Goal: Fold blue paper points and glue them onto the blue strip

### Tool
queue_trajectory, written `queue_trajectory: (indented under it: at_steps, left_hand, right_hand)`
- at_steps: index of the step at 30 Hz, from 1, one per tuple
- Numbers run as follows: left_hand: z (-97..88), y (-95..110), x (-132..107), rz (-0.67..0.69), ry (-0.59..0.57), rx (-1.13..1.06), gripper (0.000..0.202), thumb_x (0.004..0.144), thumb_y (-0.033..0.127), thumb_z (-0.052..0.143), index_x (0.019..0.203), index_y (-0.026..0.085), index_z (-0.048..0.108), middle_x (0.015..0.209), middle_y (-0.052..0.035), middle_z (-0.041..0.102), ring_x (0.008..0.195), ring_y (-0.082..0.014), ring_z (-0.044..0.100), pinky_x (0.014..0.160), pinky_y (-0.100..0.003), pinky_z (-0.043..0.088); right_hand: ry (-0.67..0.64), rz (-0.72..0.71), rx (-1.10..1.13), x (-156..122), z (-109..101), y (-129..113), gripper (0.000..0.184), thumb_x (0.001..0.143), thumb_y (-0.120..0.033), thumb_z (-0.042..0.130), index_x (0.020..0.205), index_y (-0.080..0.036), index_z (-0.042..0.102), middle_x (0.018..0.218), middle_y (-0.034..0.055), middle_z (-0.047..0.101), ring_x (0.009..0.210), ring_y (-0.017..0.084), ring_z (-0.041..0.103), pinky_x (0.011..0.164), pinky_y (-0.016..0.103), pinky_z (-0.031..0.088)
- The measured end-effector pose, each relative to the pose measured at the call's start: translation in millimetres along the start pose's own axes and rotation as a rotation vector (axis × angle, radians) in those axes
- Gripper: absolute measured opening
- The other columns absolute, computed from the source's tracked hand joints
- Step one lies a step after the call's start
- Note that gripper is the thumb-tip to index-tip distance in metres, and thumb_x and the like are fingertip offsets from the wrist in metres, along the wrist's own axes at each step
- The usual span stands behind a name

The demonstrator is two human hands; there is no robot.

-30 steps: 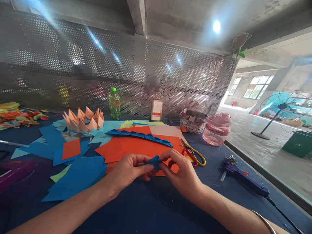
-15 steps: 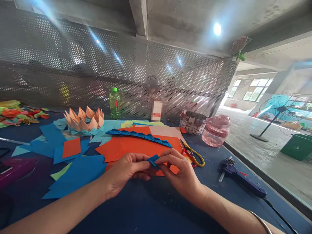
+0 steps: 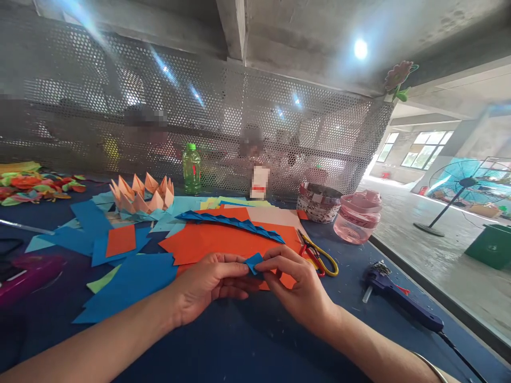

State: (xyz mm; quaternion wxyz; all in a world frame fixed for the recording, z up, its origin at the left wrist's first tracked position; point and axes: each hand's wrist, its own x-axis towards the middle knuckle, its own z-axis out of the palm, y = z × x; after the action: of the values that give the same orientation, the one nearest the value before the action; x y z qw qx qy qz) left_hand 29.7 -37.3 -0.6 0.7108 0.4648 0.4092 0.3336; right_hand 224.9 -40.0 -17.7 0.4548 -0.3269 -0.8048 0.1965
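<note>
Between my two hands is a small folded piece of blue paper [image 3: 254, 261], held above the table's near side. My left hand [image 3: 223, 276] pinches its left end between thumb and forefinger, the other fingers curled beneath. The right end is gripped by the thumb and fingers of my right hand [image 3: 295, 276]. Just beyond lie orange paper sheets [image 3: 223, 239], with a long pleated blue paper strip [image 3: 231, 222] across them. Scissors [image 3: 319, 255] with red and yellow handles rest right of the sheets. A ring of pointed peach paper folds [image 3: 141, 194] stands at the back left.
A purple glue gun [image 3: 403, 298] with a cord lies at right. Behind the scissors stand a pink jug [image 3: 356, 215] and a round patterned container [image 3: 319, 202]. Blue sheets [image 3: 131, 287] spread at left, and a green bottle [image 3: 192, 169] stands before the perforated metal screen [image 3: 215, 127].
The small blue paper is tilted a little differently between my fingers, more of its face showing. The whole view has shifted slightly; both hands keep their hold.
</note>
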Motion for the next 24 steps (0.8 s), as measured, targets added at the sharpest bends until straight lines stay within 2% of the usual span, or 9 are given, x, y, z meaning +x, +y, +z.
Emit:
queue_trajectory:
  at_steps: [11, 24]
  left_hand:
    - [2.2, -0.6, -2.6, 0.012, 0.028, -0.021, 0.012, 0.074, 0.025, 0.068, 0.076, 0.014, 0.07, 0.083, -0.0081, 0.075, 0.089, -0.0212, 0.069, 0.071, -0.024, 0.053]
    - [5.0, 0.6, -4.0, 0.016, 0.019, -0.025, 0.012, 0.075, 0.025, 0.066, 0.076, 0.014, 0.071, 0.081, -0.0069, 0.074, 0.088, -0.0208, 0.068, 0.073, -0.025, 0.053]
  right_hand:
    - [0.096, 0.0, -0.007, -0.3, 2.5, -1.0, 0.022, 0.079, -0.008, 0.059, 0.089, -0.024, 0.071, 0.09, 0.0041, 0.059, 0.081, 0.014, 0.059, 0.069, 0.025, 0.049]
    - [0.059, -0.024, 0.002, -2.6, 1.5, -2.2, 0.03, 0.079, -0.007, 0.056, 0.091, -0.027, 0.074, 0.083, 0.0039, 0.059, 0.078, 0.014, 0.06, 0.068, 0.025, 0.05]
